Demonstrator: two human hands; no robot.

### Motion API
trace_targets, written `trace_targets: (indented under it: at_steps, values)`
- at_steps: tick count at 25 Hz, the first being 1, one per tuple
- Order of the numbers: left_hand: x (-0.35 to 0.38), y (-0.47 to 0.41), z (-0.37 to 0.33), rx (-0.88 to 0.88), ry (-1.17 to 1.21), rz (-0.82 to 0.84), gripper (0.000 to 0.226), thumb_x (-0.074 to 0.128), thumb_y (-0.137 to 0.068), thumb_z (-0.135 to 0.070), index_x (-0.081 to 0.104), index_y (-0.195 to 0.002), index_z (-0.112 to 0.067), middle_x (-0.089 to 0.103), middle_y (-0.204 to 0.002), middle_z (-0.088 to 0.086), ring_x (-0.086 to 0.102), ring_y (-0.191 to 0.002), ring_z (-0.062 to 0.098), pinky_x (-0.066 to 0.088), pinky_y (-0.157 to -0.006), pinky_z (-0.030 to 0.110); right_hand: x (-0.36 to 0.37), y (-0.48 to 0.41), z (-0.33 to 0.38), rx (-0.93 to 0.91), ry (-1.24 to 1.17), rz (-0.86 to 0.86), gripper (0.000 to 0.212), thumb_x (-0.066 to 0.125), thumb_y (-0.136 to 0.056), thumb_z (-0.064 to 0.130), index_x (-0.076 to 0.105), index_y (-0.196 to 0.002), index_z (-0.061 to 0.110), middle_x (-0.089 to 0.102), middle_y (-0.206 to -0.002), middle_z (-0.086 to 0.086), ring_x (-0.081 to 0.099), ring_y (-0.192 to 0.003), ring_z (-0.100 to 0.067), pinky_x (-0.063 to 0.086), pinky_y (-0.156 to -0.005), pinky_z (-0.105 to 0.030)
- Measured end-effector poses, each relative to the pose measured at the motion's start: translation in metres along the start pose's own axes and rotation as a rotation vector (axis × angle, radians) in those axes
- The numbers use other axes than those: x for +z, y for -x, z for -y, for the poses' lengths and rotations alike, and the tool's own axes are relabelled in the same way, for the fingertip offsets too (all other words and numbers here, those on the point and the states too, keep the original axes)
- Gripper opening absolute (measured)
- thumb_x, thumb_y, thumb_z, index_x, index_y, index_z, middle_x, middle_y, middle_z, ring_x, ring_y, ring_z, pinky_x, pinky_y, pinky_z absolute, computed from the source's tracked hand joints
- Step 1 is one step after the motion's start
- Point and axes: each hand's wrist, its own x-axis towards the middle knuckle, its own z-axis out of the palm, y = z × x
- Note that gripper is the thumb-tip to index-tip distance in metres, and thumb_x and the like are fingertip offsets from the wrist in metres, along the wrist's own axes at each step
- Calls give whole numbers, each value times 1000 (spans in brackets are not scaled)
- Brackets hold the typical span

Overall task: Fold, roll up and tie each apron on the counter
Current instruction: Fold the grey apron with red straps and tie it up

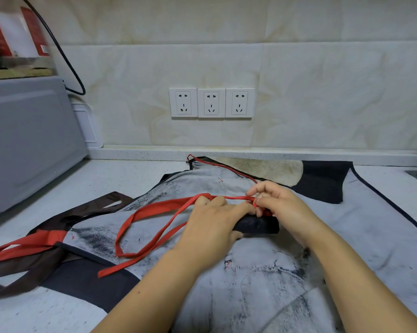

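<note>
Pale speckled counter (106, 179) in a kitchen, seen from the person's own head, looking down. Nearest the viewer, in front of the rolled apron, a spread apron (238, 284) of grey cloth with smudged dark print lies flat and covers much of the surface. On top of it sits the rolled apron (260, 225), a short dark bundle lying crosswise. The left hand (209, 227) grips the roll's left part, fingers over the top and thumb on the near side. The right hand (284, 210) closes its grip on the red tie (154, 207), pinching it just above the roll's right end. The rest of the tie loops loosely away to the left of the roll, its free end flat on the spread apron.

The step in hand appears to be tying. To do it well, the left hand should press down firmly so the roll cannot spring open, while the right draws the tie snug around the bundle before knotting. The long slack loop could catch or tangle.

Left of the roll, a brown apron (22, 267) with a red band lies crumpled. Farther left stands a grey microwave (27, 145). Beyond the roll, a cream tiled wall (322, 80) carries three white sockets (211, 102), and a black cable (58, 48) hangs down behind the microwave.
</note>
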Motion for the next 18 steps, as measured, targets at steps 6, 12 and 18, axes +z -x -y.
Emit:
trace_targets:
  at_steps: [6,12,18]
  values:
    - [3,0,3,-19,28,-48,57,71,-78,-35,43,-127,-45,65,-102,-15,51,-94,14,35,-76,36,5,1,3,73,-126,-104,27,40,-92,8,62,-98,23,64,-68,2,55,-68,-12,41,-67,-27]
    - [10,0,5,11,-41,9,61,65,-84,-39,34,-136,-46,64,-115,-16,51,-99,16,31,-78,37,7,2,1,63,-134,-79,29,38,-94,9,59,-104,26,66,-81,4,57,-74,-10,42,-71,-24]
    - [20,-1,1,-28,-8,7,64,65,-86,-38,33,-141,-40,54,-134,-19,47,-112,14,29,-82,36,7,2,2,7,-121,-66,26,43,-96,12,60,-109,27,71,-97,-3,65,-91,-14,48,-92,-29]
